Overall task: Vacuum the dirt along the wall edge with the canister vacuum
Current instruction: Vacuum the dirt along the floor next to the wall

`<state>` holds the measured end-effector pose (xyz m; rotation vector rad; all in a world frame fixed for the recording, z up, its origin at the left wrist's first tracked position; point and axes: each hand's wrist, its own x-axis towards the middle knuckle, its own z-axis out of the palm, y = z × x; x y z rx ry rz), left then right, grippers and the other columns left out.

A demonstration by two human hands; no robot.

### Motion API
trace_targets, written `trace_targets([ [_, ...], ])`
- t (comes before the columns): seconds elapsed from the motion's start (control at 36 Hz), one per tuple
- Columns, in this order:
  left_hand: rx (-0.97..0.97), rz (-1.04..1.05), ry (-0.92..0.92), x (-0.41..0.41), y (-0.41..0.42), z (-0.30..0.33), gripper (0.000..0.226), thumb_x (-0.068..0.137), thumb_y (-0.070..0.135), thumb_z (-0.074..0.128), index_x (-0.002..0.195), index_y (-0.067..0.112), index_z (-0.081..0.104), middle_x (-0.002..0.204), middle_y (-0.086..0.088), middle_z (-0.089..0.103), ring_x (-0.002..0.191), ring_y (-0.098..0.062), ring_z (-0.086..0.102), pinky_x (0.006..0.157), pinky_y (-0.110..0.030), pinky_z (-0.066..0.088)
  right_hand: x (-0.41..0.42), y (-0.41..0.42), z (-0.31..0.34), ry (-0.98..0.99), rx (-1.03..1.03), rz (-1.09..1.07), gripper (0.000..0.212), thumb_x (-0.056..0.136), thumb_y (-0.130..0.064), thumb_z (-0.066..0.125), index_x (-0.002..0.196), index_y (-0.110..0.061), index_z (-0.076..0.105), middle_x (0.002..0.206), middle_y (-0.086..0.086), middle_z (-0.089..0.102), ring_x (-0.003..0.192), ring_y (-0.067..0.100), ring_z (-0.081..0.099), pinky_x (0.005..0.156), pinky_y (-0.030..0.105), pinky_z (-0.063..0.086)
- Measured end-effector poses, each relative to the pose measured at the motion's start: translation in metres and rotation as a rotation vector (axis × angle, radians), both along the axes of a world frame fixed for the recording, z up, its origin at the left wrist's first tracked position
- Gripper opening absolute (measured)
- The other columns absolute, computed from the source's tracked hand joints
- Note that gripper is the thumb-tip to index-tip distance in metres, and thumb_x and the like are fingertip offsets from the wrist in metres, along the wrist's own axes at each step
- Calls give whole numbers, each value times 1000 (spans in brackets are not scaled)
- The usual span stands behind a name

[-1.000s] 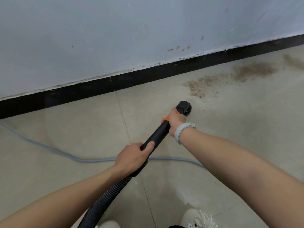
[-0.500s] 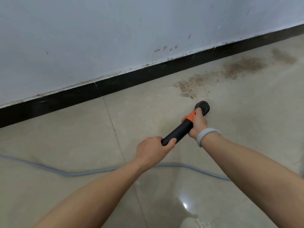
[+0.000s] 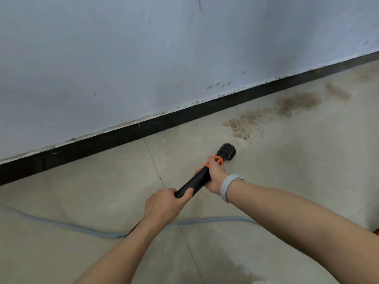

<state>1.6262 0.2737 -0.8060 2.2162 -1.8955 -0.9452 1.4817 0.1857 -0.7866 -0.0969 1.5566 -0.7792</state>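
Note:
I hold a black vacuum wand (image 3: 196, 181) with an orange collar in both hands. My left hand (image 3: 164, 206) grips its rear end. My right hand (image 3: 214, 174), with a grey wristband, grips it just behind the collar. The round black nozzle (image 3: 227, 151) points at the floor, a short way before a patch of brown dirt (image 3: 244, 125). More dirt (image 3: 297, 103) trails to the right along the black baseboard (image 3: 184, 115). The hose and the canister are hidden behind my arms or out of view.
A grey cable (image 3: 67, 224) lies across the tiled floor (image 3: 82, 187) under my forearms. The pale wall (image 3: 164, 58) rises behind the baseboard, with chipped paint near its foot. A wet-looking sheen shows on the floor at the bottom right.
The wand and both hands have moved right along the wall, toward the dirt patch. The view has followed, and the hose and shoes have dropped out of sight.

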Motion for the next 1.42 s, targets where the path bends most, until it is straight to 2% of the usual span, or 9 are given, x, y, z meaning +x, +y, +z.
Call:
trace_targets([
  [0.11,6,9,87,-2,-13,14,63,82,76,31,62,21,55,59,4,62,59,-15,58,52,-26,38,1,-15,25,77,18,19,30,102,-37,44,86,-12,42,83,15,57,75,28,61,93,48,52],
  [0.31,-52,175,162,-12,-39,29,64,84,74,34,64,19,59,61,3,64,62,-16,60,52,-26,39,12,-44,50,-33,-102,16,22,97,-29,55,97,-10,44,76,11,50,58,26,54,61,38,53],
  [0.5,-9,234,69,-27,-65,29,68,83,76,29,67,19,63,67,1,68,65,-18,63,56,-26,43,8,-66,32,-120,-71,123,20,98,-25,54,98,-7,46,73,11,51,61,24,54,62,38,51],
  [0.64,37,253,-17,-49,-88,39,71,81,78,28,63,19,62,65,1,68,63,-18,64,59,-26,49,-13,-92,32,-90,-5,213,26,99,-31,50,109,-7,48,81,12,58,70,26,60,77,40,54],
  [0.81,69,353,-17,-87,-98,65,72,85,74,32,68,13,67,63,0,70,61,-17,66,58,-28,52,-42,-111,49,-79,26,377,49,96,-40,52,132,-8,46,124,16,59,111,33,60,97,47,51],
  [1.0,128,411,-121,-132,-100,106,68,85,74,35,64,15,60,61,0,69,51,-18,62,53,-26,50,-85,-114,61,-230,49,329,52,97,-37,54,138,-11,36,110,13,60,74,22,66,88,46,56],
  [1.14,92,420,-157,-126,-107,121,68,83,76,35,63,17,62,52,5,64,52,-14,62,48,-23,39,-85,-118,82,-356,12,260,52,95,-33,59,137,-13,35,110,16,59,70,24,62,81,43,57],
  [1.22,56,485,-76,-116,-110,113,70,83,75,36,61,15,64,47,8,63,52,-12,61,49,-24,38,-70,-115,83,-411,-30,262,48,93,-30,61,131,-12,38,80,13,53,58,25,56,63,38,53],
  [1.42,51,709,162,-127,-92,48,69,81,73,46,48,13,55,36,6,54,38,-12,52,46,-23,37,-56,-107,33,-247,-29,448,50,97,-35,52,138,-11,33,78,15,54,55,27,58,60,37,53],
])
